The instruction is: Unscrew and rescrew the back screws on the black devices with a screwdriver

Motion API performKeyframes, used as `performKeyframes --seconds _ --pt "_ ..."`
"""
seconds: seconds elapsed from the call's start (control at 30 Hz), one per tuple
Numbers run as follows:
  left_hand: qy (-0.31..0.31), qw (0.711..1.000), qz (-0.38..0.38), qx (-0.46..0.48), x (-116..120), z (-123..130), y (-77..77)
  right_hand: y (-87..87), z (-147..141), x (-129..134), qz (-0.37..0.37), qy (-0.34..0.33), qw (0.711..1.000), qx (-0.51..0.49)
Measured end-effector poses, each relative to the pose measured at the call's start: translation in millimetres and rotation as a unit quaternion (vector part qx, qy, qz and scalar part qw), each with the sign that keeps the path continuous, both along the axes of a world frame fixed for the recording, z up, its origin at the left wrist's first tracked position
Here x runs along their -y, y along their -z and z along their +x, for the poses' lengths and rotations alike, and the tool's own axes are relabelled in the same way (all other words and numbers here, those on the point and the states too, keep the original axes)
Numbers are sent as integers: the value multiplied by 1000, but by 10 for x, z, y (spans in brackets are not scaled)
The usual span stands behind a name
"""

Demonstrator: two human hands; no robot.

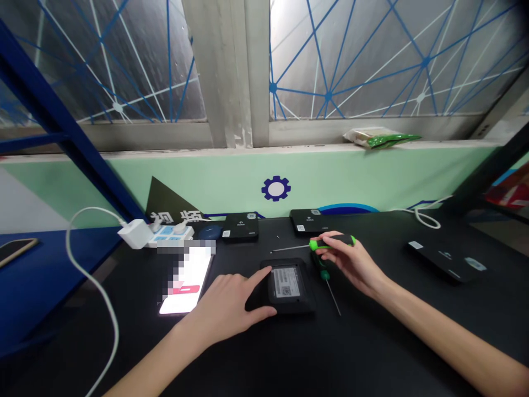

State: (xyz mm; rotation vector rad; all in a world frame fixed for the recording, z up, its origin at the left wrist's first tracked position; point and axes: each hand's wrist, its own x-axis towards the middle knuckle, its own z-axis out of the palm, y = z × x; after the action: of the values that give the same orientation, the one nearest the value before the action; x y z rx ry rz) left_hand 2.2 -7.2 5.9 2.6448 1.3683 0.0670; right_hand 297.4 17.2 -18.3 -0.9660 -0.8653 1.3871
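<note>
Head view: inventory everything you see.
Labelled device: one, black, centre
Boxes: three, black, two back, one right
Screwdrivers: two, green, one held, one beside device
Phones: two, one white-lit, one dark, both left
Power strip: one, white-blue, back left
Charger: one, white, at strip
Cables: two, white, left, back right
Rounded object: one, dark blue, by strip
Packet: one, green-clear, on sill
Window panes: two, blue-white lined, back
Wall: one, pale green, back
Frame: one, blue, left
Table: one, black, beneath
Left grip: one, touching device
Right grip: one, holding screwdriver
</note>
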Motion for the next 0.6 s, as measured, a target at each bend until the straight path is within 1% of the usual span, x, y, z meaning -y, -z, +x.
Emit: performKeyframes --seconds 0.13,0.3,0.6 --pt "-2 1000 4 -5 10 19 -35 -23 72 -27 -2 24 999 -22" --pt "1 1000 9 14 11 27 -21 -81 125 -29 5 40 999 -30" --pt "1 1000 -17 14 4 30 -28 -153 234 -34 24 81 995 -46"
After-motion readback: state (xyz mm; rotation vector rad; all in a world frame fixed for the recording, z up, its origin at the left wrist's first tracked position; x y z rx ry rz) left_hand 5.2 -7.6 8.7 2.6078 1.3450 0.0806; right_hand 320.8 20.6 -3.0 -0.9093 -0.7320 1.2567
